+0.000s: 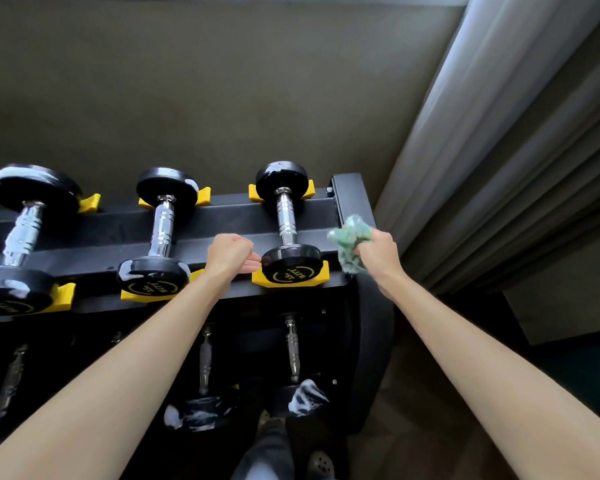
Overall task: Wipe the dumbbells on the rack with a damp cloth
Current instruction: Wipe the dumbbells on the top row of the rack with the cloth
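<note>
Three black dumbbells with chrome handles lie in yellow cradles on the top tier of a black rack. The rightmost dumbbell is the smallest. My left hand sits just left of its near head, fingers curled, fingertips close to the head and the yellow cradle; whether they touch is unclear. My right hand grips a bunched green cloth, held in the air just right of that dumbbell, beside the rack's end post. The middle dumbbell and the large left dumbbell show pale smears.
A lower tier holds more dumbbells, some with white smears on their heads. A grey curtain hangs close on the right of the rack. A beige wall stands behind. My leg and shoe show at the bottom.
</note>
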Demonstrator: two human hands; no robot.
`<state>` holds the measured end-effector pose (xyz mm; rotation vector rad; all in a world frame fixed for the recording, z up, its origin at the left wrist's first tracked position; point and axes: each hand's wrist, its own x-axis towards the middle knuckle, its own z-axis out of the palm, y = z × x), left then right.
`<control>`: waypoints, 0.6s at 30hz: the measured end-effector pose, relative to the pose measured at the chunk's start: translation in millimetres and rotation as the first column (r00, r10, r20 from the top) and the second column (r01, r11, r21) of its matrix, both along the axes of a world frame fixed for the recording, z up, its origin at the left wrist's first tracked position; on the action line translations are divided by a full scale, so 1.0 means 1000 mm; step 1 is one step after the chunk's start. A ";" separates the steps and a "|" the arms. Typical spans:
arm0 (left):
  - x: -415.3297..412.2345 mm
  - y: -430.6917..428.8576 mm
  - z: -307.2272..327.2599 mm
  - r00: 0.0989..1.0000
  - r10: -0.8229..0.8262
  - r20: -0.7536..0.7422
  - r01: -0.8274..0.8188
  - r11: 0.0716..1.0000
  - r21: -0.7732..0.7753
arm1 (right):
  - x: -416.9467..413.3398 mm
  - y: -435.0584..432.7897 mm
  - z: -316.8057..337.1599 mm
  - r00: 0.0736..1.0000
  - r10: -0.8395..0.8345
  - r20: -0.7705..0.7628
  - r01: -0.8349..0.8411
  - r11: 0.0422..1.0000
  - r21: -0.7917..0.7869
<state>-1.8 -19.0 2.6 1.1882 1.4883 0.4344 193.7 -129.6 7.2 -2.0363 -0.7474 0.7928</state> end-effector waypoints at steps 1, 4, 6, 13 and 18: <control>0.001 0.006 0.001 1.000 -0.019 -0.011 0.019 1.000 0.010 | 0.000 0.010 0.003 0.984 -0.054 -0.169 0.058 0.998 0.019; 0.006 0.028 0.004 0.997 -0.065 -0.035 0.066 0.997 0.034 | 0.002 0.038 0.004 0.928 -0.117 -0.353 0.112 0.993 -0.037; 0.009 0.043 0.003 0.994 -0.099 -0.043 0.100 0.994 0.033 | 0.005 0.053 0.002 0.953 -0.093 -0.288 0.072 0.994 -0.082; 0.022 0.083 -0.011 0.984 -0.173 -0.032 0.171 0.984 -0.059 | -0.029 0.084 0.010 0.905 0.412 -0.106 -0.421 0.903 -0.088; 0.029 0.085 -0.014 0.983 -0.181 -0.015 0.178 0.979 -0.099 | -0.044 0.066 0.000 0.725 0.683 0.091 -0.672 0.730 -0.123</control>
